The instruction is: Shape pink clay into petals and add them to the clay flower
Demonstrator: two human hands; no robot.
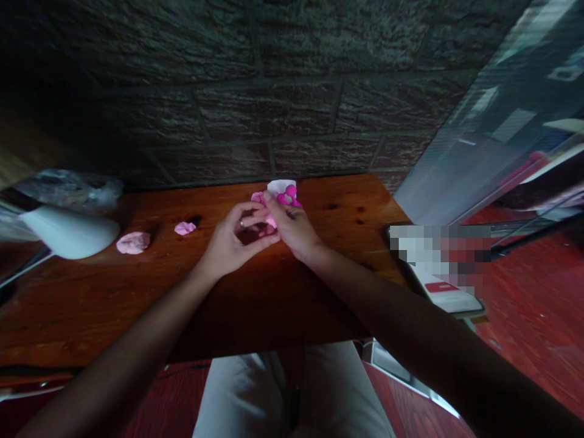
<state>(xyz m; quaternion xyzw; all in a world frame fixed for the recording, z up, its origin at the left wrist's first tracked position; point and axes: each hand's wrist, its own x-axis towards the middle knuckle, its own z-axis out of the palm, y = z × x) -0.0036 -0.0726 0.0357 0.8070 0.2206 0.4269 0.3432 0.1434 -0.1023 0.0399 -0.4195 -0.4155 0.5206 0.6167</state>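
Over the middle of a brown wooden table [137, 304], my left hand [230, 240] and my right hand [292, 228] meet, fingers pinched together on a small soft pink lump [259, 198]. Just beyond my right fingertips lies a brighter magenta piece [289, 196] on a white scrap [280, 184]. Whether the magenta piece is touched by my fingers is unclear. Two more pale pink lumps lie on the table to the left: a small one [185, 228] and a larger one [132, 243].
A white lamp-like object [68, 231] and a crumpled clear plastic bag [68, 188] sit at the table's left end. A dark brick wall [274, 91] stands behind. A flat white item [451, 292] rests at the right edge, beside a glass panel [493, 134]. My light trousers [292, 395] show below.
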